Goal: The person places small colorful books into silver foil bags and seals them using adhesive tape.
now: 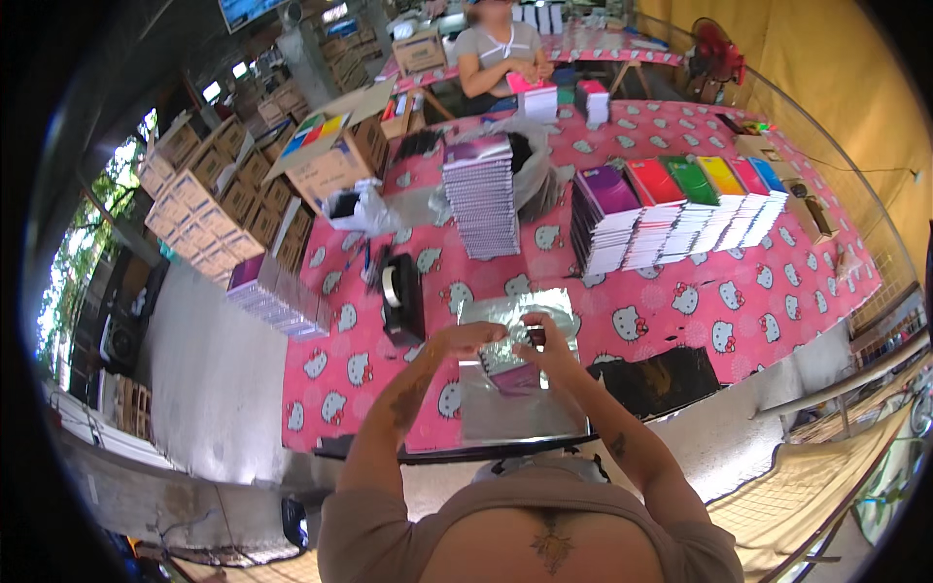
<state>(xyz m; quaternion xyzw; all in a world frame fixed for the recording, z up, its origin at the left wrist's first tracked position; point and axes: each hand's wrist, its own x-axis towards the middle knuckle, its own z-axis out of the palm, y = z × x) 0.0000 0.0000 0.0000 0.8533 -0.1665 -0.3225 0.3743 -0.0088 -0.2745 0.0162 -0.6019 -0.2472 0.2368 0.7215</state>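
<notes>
Near the front edge of the table, a purple spiral notebook (517, 379) lies tilted under shiny clear plastic wrap (486, 309). My left hand (474, 338) comes in from the left side, its fingers closed together at the plastic. From the right, my right hand (549, 342) curls thumb and fingers around bunched plastic above the notebook. Glare hides the exact fingertip contact. Beneath them is a smooth grey sheet (486, 418). A black, box-shaped device (403, 306) with a pale curved part stands left of my left hand.
A tall notebook stack (481, 199) rises ahead, with colored notebook stacks (671, 214) to the right. A black patch (661, 382) lies by the front edge. Cartons (219, 189) and another purple stack (277, 291) stand left. Across the table, a person (501, 53) handles a pink-covered notebook.
</notes>
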